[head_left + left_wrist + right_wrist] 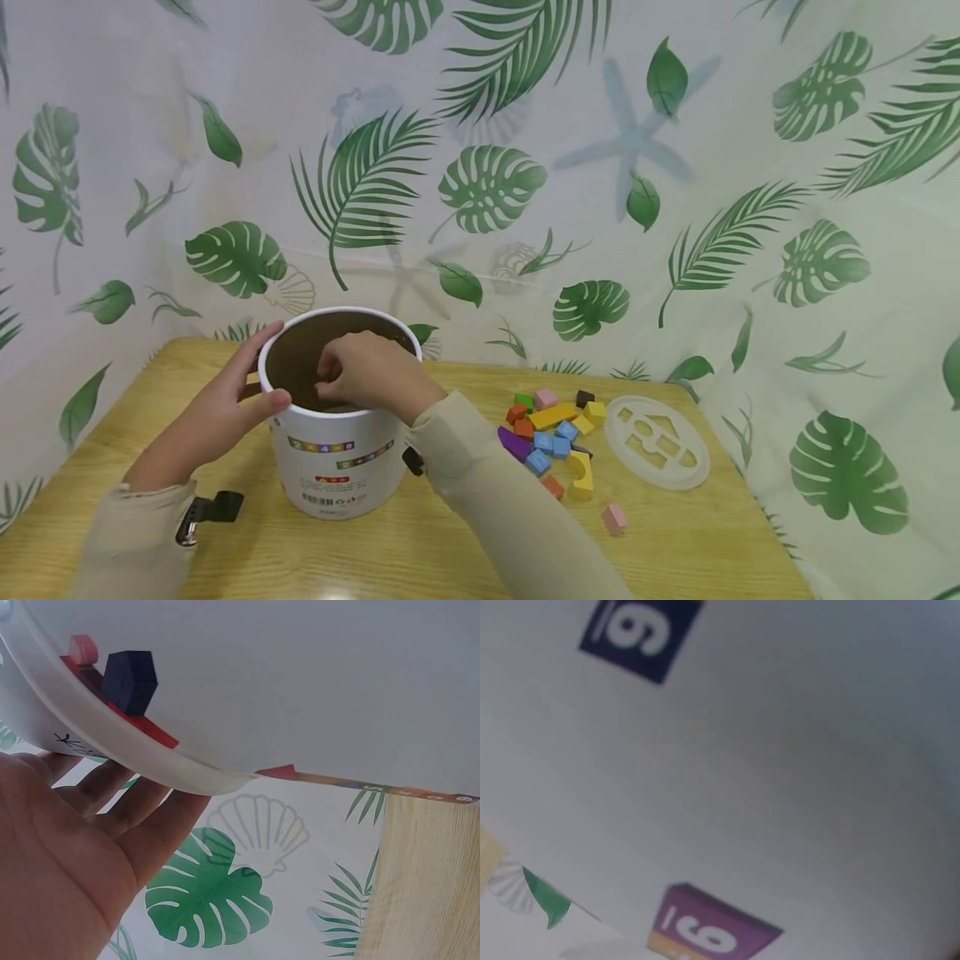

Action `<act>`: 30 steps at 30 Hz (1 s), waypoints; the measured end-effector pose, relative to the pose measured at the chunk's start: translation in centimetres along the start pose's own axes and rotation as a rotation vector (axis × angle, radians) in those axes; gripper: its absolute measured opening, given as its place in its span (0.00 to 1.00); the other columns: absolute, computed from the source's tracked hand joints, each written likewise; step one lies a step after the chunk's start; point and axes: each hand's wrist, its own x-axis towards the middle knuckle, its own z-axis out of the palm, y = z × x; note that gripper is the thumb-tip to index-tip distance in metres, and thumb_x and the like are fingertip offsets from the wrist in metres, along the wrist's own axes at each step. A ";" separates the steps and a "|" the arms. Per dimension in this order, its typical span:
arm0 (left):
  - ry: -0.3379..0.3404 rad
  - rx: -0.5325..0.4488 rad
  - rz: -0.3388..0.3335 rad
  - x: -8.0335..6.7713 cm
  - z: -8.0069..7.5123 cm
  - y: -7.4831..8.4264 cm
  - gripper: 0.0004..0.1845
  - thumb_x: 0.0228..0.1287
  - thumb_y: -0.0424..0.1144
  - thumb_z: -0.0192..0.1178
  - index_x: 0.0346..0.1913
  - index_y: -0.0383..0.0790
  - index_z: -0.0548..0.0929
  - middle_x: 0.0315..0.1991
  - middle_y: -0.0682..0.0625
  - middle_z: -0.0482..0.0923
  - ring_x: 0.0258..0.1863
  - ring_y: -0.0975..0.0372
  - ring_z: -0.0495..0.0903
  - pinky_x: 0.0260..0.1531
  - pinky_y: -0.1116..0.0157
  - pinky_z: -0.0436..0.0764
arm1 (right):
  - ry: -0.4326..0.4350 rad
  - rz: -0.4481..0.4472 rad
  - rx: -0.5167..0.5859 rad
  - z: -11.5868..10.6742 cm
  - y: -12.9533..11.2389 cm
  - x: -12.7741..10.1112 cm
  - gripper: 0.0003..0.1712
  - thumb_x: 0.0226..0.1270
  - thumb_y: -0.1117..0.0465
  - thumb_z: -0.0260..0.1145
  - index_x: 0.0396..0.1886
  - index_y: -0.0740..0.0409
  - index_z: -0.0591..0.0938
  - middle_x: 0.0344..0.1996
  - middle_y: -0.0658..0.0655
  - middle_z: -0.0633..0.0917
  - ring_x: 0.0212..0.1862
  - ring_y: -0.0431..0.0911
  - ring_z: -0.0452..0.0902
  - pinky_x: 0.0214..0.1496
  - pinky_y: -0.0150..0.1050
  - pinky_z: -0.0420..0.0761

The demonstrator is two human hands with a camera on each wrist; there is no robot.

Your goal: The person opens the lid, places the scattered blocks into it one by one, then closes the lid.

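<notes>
A white bucket [337, 467] with printed number strips stands upright on the table, its dark interior facing up. My left hand [206, 421] rests spread against its left side, thumb near the front of the rim and fingers along the outside. The left wrist view has those fingers [154, 832] extended, touching just under the rim. Over the bucket's mouth, my right hand [378, 373] reaches in with bent fingers; I cannot tell whether it holds anything. In the right wrist view only the bucket's printed wall [727, 780] and some backdrop show.
Right of the bucket lies a loose pile of coloured blocks, among them a purple block [514, 443] and a yellow arch [581, 475]. A pink block [614, 518] sits apart in front. A pale oval plate with cut-out shapes [693, 467] lies farther right. Leaf-patterned cloth [495, 267] hangs behind the table.
</notes>
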 end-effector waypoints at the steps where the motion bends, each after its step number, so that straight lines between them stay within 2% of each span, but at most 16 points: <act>1: 0.000 0.000 0.002 0.0 0.0 0.0 0.48 0.75 0.50 0.62 0.85 0.55 0.41 0.79 0.34 0.52 0.72 0.32 0.60 0.63 0.28 0.64 | 0.007 -0.001 0.001 0.0 0.0 0.0 0.10 0.70 0.48 0.72 0.45 0.46 0.89 0.39 0.41 0.88 0.40 0.35 0.80 0.48 0.35 0.80; 9: 0.005 0.002 0.011 0.2 0.1 -0.3 0.47 0.76 0.47 0.61 0.85 0.54 0.42 0.78 0.34 0.53 0.72 0.33 0.61 0.64 0.29 0.65 | 0.114 -0.048 0.035 0.0 0.2 -0.3 0.12 0.71 0.47 0.70 0.46 0.47 0.88 0.39 0.40 0.88 0.42 0.33 0.81 0.51 0.34 0.80; 13: 0.003 -0.001 0.007 0.2 0.0 -0.2 0.47 0.75 0.49 0.61 0.85 0.52 0.42 0.78 0.34 0.54 0.72 0.34 0.61 0.64 0.30 0.66 | 0.270 -0.115 0.026 0.1 0.3 -0.8 0.12 0.72 0.48 0.68 0.46 0.47 0.88 0.39 0.41 0.88 0.41 0.31 0.80 0.48 0.29 0.79; 16: 0.004 -0.005 0.007 0.2 0.0 -0.2 0.48 0.75 0.50 0.61 0.85 0.52 0.42 0.78 0.34 0.55 0.71 0.35 0.62 0.64 0.30 0.66 | 0.408 -0.192 0.024 0.2 0.7 -1.4 0.12 0.73 0.49 0.68 0.47 0.49 0.88 0.40 0.43 0.89 0.42 0.34 0.81 0.48 0.28 0.79; 18: 0.004 -0.007 0.007 0.2 0.0 -0.1 0.48 0.75 0.50 0.62 0.85 0.52 0.42 0.78 0.34 0.55 0.72 0.35 0.61 0.64 0.30 0.66 | 0.462 -0.228 0.048 0.2 1.1 -2.0 0.13 0.73 0.50 0.68 0.49 0.51 0.88 0.44 0.45 0.89 0.45 0.36 0.82 0.50 0.28 0.79; 24: 0.006 -0.012 0.000 0.1 0.1 0.1 0.49 0.74 0.49 0.63 0.85 0.53 0.42 0.78 0.34 0.55 0.72 0.35 0.61 0.63 0.30 0.67 | 0.512 -0.266 0.189 -0.2 3.8 -4.5 0.28 0.70 0.54 0.72 0.65 0.59 0.79 0.60 0.54 0.82 0.59 0.46 0.79 0.61 0.37 0.80; 26: 0.010 -0.012 0.000 0.1 0.1 0.1 0.49 0.74 0.48 0.63 0.85 0.53 0.42 0.78 0.35 0.55 0.71 0.35 0.61 0.63 0.30 0.67 | 0.546 -0.290 0.209 -0.4 5.2 -5.6 0.29 0.69 0.56 0.73 0.66 0.60 0.78 0.61 0.55 0.82 0.62 0.47 0.78 0.63 0.40 0.79; 30: 0.012 -0.011 0.004 0.0 0.1 0.1 0.48 0.74 0.47 0.63 0.85 0.53 0.42 0.78 0.34 0.54 0.71 0.35 0.61 0.63 0.29 0.66 | 0.608 -0.329 0.243 -0.8 8.6 -8.2 0.24 0.68 0.61 0.73 0.62 0.61 0.80 0.57 0.57 0.83 0.60 0.47 0.79 0.62 0.40 0.81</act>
